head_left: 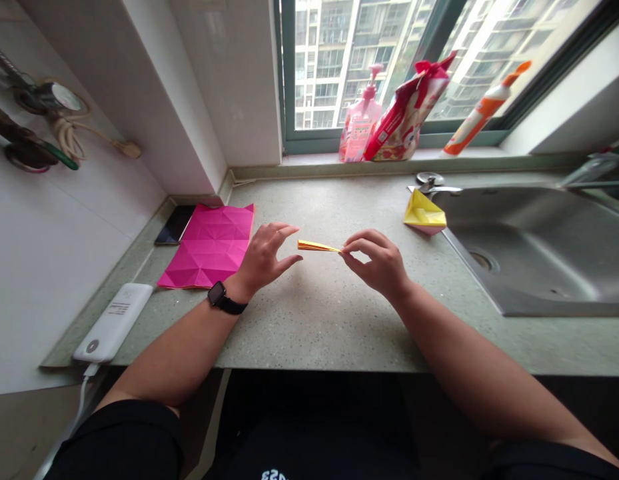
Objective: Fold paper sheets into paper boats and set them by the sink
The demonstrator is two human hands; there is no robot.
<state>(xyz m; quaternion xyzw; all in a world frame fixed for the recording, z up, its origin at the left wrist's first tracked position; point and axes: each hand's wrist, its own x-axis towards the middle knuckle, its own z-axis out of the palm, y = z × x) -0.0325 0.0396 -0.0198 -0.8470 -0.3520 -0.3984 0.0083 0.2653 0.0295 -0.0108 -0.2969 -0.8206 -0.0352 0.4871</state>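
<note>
My right hand (376, 262) pinches one end of a narrow folded yellow paper (316, 246), holding it just above the grey counter (319, 313). My left hand (266, 257) is open, fingers spread, its fingertips close to the paper's other end without gripping it. A black watch sits on the left wrist. A creased pink paper sheet (209, 245) lies flat to the left of my left hand. A folded yellow paper figure (423, 213) rests on the counter beside the sink.
A steel sink (539, 247) fills the right side. On the window sill stand a pink pump bottle (359, 123), a red pouch (409, 113) and an orange-and-white bottle (482, 110). A dark phone (175, 224) and a white power bank (113, 323) lie at the left.
</note>
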